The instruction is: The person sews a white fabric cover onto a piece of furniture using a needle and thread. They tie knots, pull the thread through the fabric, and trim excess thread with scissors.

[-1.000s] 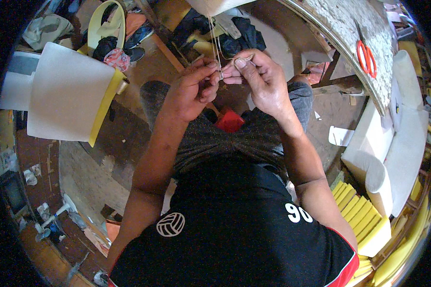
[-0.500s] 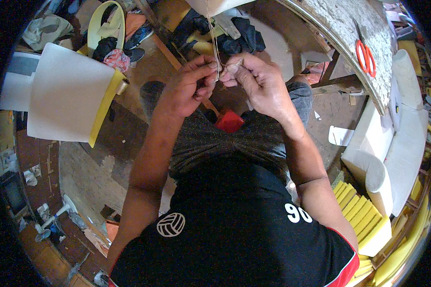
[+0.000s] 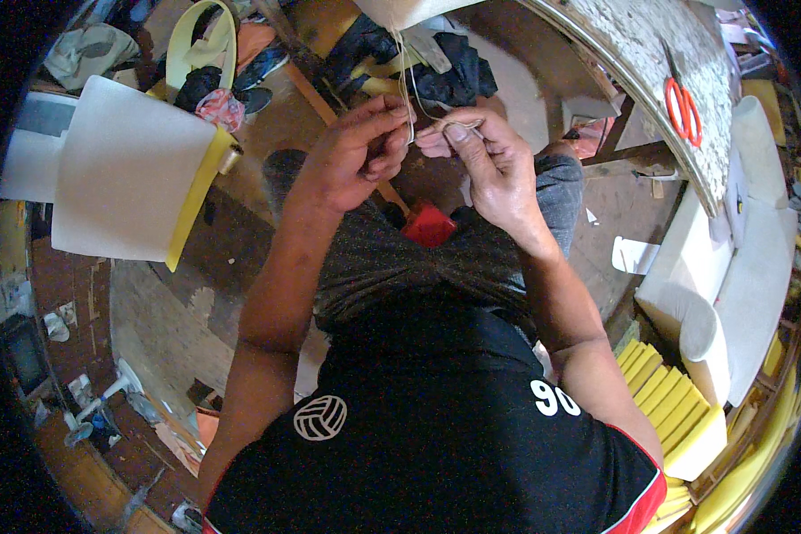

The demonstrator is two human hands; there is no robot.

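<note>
White padded panel (image 3: 129, 169) is sitting at left, untouched. Left hand (image 3: 351, 160) is pinching pale thread (image 3: 404, 78), which is running down from the far white piece (image 3: 409, 9) to between the hands. Right hand (image 3: 497, 167) is gripping a gathered length, thumb on top. Gathering's done; knot or fastening, can't tell. Red-handled scissors (image 3: 683, 111) are lying on the right-hand desk (image 3: 627, 40), out of use.

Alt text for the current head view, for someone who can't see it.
A person's right hand pinches pale thread, with the left hand close beside it. Red-handled scissors lie on a worktop at right; yellow strips are stacked lower right.
</note>
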